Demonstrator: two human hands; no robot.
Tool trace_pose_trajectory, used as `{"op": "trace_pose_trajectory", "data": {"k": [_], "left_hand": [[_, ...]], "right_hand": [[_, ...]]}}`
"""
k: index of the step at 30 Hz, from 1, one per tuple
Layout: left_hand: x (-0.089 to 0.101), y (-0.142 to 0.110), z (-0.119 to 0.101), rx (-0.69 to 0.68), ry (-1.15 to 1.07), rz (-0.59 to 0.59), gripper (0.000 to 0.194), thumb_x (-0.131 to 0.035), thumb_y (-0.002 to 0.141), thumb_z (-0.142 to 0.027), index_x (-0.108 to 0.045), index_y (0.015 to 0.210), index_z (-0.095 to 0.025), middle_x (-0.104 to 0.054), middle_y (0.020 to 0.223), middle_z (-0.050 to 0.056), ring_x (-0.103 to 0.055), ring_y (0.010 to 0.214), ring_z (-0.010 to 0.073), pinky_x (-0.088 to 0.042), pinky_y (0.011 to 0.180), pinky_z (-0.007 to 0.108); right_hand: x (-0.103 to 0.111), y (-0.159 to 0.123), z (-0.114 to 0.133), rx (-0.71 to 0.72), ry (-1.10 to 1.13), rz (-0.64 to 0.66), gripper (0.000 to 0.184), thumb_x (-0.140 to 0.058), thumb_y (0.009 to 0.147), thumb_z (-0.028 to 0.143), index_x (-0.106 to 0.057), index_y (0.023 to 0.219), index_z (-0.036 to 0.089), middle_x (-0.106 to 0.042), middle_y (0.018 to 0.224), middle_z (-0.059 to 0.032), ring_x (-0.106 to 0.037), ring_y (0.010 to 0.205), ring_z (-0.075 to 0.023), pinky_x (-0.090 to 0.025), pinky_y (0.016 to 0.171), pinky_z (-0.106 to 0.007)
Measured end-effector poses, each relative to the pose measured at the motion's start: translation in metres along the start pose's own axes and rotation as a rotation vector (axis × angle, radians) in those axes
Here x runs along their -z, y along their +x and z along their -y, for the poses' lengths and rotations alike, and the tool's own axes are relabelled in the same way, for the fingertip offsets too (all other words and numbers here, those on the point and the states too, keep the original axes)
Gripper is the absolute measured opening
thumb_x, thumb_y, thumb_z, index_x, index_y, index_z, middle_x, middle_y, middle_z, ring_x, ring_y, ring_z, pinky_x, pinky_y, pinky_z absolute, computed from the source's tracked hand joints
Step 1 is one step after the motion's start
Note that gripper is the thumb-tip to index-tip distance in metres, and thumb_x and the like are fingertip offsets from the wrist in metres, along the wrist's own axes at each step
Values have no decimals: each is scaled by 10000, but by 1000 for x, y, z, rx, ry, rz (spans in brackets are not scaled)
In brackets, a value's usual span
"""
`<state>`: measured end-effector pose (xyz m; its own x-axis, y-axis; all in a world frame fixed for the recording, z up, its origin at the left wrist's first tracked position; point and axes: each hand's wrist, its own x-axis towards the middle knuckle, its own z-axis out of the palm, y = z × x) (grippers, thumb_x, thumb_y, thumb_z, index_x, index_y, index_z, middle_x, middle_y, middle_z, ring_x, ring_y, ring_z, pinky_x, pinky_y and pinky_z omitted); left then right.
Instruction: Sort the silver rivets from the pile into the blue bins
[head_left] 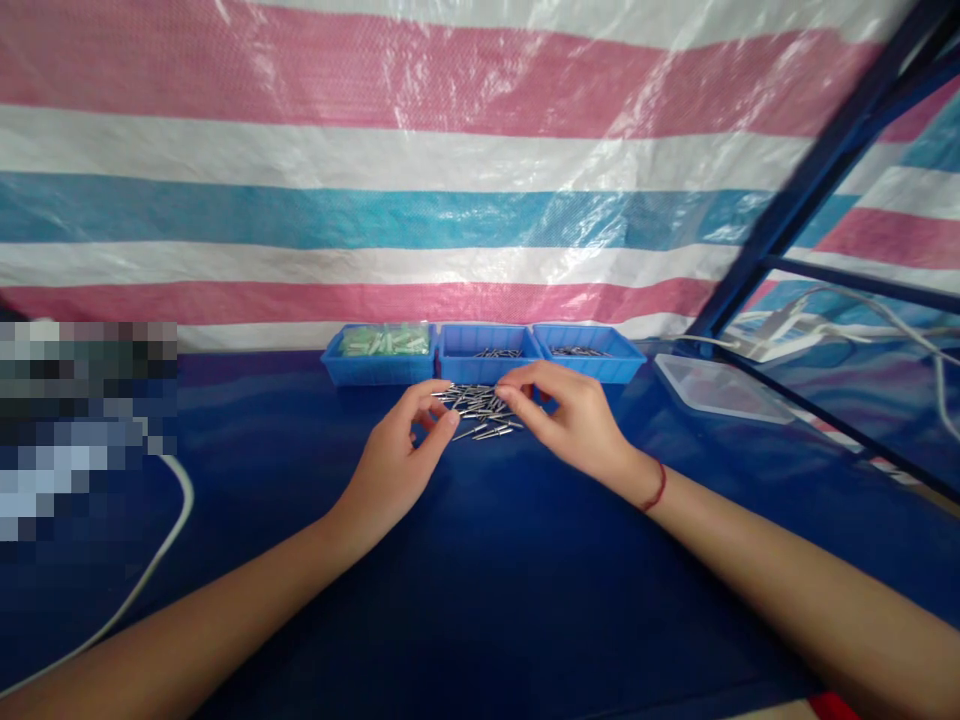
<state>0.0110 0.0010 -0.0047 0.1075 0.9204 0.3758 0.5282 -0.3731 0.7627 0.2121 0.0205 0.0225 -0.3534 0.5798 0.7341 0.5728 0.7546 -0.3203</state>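
A loose pile of silvery blind rivets [474,402] lies on the blue tabletop [480,600], between my two hands. At the left edge of the pile is my left hand [401,440], its thumb and forefinger curved and apart, the fingertips by the outer rivets. My right hand [566,410], with a dark red cord around the wrist, reaches in from the right. Its thumb and forefinger come together at the pile's upper right, pinching what looks like a single rivet, mostly covered by the fingertips.
Behind the pile stand three blue bins: the left bin [379,372] holds pale green pieces, the middle bin [491,370] and right bin [592,370] hold small metal parts. A clear plastic lid [720,388], a power strip [776,335] and a blue frame [817,180] are right; a white cable [180,490] runs left.
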Motion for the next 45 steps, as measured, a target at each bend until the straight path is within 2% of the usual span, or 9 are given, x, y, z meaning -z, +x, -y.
{"op": "trace_pose_trajectory", "data": {"k": [6,11,16,20,24,34,36,39,45], "left_hand": [[-1,0,0,-94,317,166,215,-529,837,-326,-662,981,-239,-634,998,38,-558,968,229,-408,885,401],[4,5,-3,-84,452,272,208,-517,847,-325,-682,934,-231,-632,992,40,-570,935,233,-416,858,389],[5,7,0,-132,469,290,215,-457,885,-262,-657,840,-199,-628,936,45,-583,890,213,-430,812,345],[3,5,5,-168,494,244,222,-400,918,-239,-609,874,-180,-641,924,59,-589,877,223,-422,779,352],[2,1,6,-218,393,186,198,-366,935,-218,-556,895,-177,-638,893,43,-591,843,195,-417,750,321],[5,-4,3,-271,202,89,154,-391,919,-213,-520,842,-182,-613,836,24,-582,780,155,-437,734,279],[5,-4,2,-248,111,89,115,-429,909,-258,-517,937,-189,-630,856,18,-595,779,145,-447,721,266],[4,-4,2,-189,6,123,266,-517,863,-320,-476,1096,-198,-653,916,24,-611,766,141,-459,666,253],[4,-1,-1,-164,27,139,113,-516,858,-274,-591,881,-194,-661,843,5,-606,738,137,-450,658,252]], "right_hand": [[37,9,-72,-179,-464,-283,125,-515,844,231,-628,862,179,-664,768,-49,-575,639,-167,-441,649,-297],[41,1,-111,-252,-716,-118,162,-523,788,193,-654,860,130,-672,835,-133,-581,777,-262,-424,761,-398],[23,5,-74,-178,-553,-97,156,-535,800,211,-655,876,147,-673,891,-117,-579,846,-261,-417,811,-405],[-2,0,-18,-218,-130,124,118,-542,821,214,-652,851,184,-689,811,-40,-596,686,-176,-463,672,-317],[-21,-13,12,-17,-81,264,136,-546,848,208,-649,934,188,-683,922,-67,-595,824,-204,-449,770,-356],[-26,-16,23,-25,85,298,91,-550,850,188,-640,857,178,-683,811,-40,-598,753,-173,-442,747,-339],[-28,-18,23,-61,120,281,98,-538,856,177,-634,843,188,-681,804,-35,-594,751,-169,-450,730,-327],[-28,-19,24,-79,173,250,115,-522,872,183,-624,819,192,-681,796,-31,-592,740,-161,-455,716,-316],[-28,-19,26,-73,208,223,110,-525,877,194,-630,846,203,-687,810,-27,-598,758,-160,-457,726,-311]]}}
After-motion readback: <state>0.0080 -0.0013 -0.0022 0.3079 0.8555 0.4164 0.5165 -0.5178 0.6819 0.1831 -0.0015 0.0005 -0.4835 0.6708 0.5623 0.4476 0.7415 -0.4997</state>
